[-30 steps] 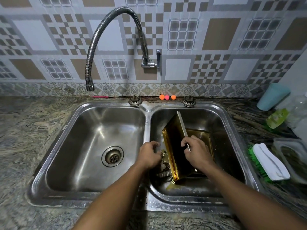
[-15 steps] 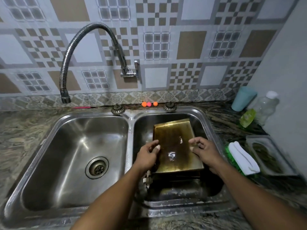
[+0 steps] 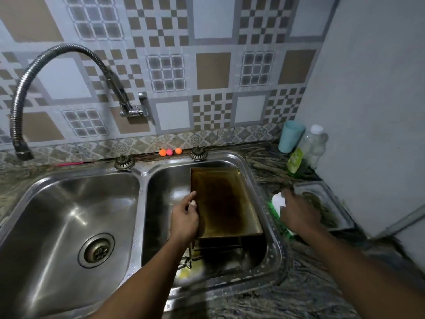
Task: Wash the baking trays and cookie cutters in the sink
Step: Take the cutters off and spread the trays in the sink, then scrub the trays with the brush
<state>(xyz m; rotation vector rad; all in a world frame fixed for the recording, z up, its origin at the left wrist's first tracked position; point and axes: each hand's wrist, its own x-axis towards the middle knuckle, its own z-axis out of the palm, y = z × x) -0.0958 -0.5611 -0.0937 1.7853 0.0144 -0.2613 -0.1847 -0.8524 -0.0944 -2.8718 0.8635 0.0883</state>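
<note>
Head view: our left hand (image 3: 185, 218) reaches into the right basin of the sink (image 3: 276, 249), forearm straight. Its grip pinches the left rim of the gold baking tray (image 3: 224, 203), which lies tilted over 1 lower tray (image 3: 218, 246). Our right hand (image 3: 299, 210) stretches out over the bench (image 3: 299, 295) and lies on the white-handled scrub brush (image 3: 277, 201); blur hides whether that grip has closed. We cannot read the label on the green bottle (image 3: 294, 161).

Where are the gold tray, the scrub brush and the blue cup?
gold tray (image 3: 226, 199): head view, middle of its dark inside floor.
scrub brush (image 3: 277, 200): head view, its white handle end.
blue cup (image 3: 291, 136): head view, middle of its side.
</note>
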